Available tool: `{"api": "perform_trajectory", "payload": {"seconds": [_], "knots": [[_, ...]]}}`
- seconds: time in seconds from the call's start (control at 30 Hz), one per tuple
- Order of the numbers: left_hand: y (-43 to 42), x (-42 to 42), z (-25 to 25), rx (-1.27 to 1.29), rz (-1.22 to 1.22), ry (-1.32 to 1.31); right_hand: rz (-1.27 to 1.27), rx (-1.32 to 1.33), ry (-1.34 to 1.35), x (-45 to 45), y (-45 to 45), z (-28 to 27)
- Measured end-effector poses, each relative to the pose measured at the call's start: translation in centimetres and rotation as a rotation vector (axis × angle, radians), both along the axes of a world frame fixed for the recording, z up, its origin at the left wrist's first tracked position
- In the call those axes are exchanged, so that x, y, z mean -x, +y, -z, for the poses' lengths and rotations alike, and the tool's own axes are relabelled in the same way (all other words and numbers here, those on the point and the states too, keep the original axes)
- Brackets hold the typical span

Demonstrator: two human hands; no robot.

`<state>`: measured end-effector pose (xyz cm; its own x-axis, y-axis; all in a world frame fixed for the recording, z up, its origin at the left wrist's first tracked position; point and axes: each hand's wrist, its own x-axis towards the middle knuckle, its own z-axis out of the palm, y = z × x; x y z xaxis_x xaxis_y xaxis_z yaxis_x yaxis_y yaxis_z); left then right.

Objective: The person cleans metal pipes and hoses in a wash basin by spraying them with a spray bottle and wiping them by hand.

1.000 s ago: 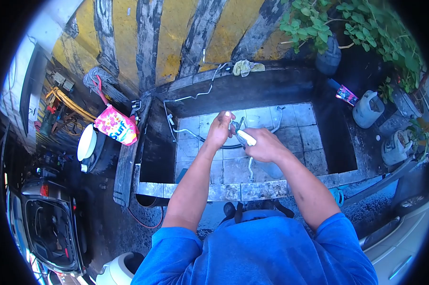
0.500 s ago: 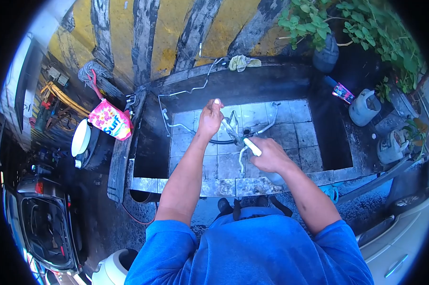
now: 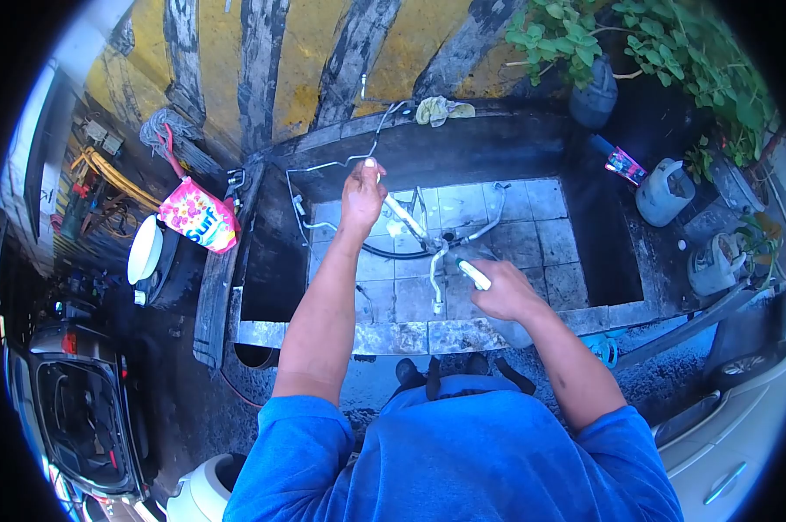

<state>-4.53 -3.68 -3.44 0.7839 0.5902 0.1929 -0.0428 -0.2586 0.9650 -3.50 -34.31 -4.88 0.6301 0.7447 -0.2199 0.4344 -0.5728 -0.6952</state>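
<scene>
My left hand [image 3: 364,193] is closed around the upper end of a thin, light-coloured metal pipe [image 3: 403,216], which slants down over the tiled basin. Its lower end meets a cluster of fittings, where a black hose and other bent metal tubes [image 3: 436,283] come together; how they join is too small to tell. On the right, my right hand [image 3: 504,291] grips a spray bottle with a white trigger head [image 3: 474,275]. The nozzle points left toward the fittings, apart from them. Most of the bottle's pale body is hidden under my hand.
The tiled basin [image 3: 393,337] has dark raised walls. A bent metal tube [image 3: 323,165] leans across its back left, near a cloth [image 3: 443,110] on the rim. A Surf detergent bag [image 3: 200,217] stands left; plastic jugs [image 3: 667,193] and plants [image 3: 671,61] stand right.
My left hand has shifted left, and the pipe shows more plainly. My right hand has drawn back to the right with the spray bottle, leaving a gap between nozzle and fittings.
</scene>
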Motion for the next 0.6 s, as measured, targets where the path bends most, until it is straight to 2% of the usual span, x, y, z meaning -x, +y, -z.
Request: {"api": "perform_trajectory", "payload": {"seconds": [0.1, 0.2, 0.3, 0.5, 0.6], "knots": [[0.6, 0.1, -0.3, 0.015, -0.011, 0.008, 0.014, 0.026, 0.016, 0.6, -0.4, -0.5], [1.5, -0.1, -0.5, 0.046, -0.012, 0.019, -0.007, -0.136, -0.031, 0.7, -0.4, 0.7], [1.2, 0.1, -2.0, -0.016, -0.034, 0.047, 0.007, 0.049, 0.014, 0.5, -0.6, -0.2], [1.3, 0.0, -3.8, -0.045, -0.088, 0.089, 0.046, -0.149, -0.015, 0.5, -1.0, 2.0], [1.5, -0.4, -3.9, -0.041, -0.076, 0.038, -0.052, -0.013, 0.035, 1.0, -1.1, 0.7]]}}
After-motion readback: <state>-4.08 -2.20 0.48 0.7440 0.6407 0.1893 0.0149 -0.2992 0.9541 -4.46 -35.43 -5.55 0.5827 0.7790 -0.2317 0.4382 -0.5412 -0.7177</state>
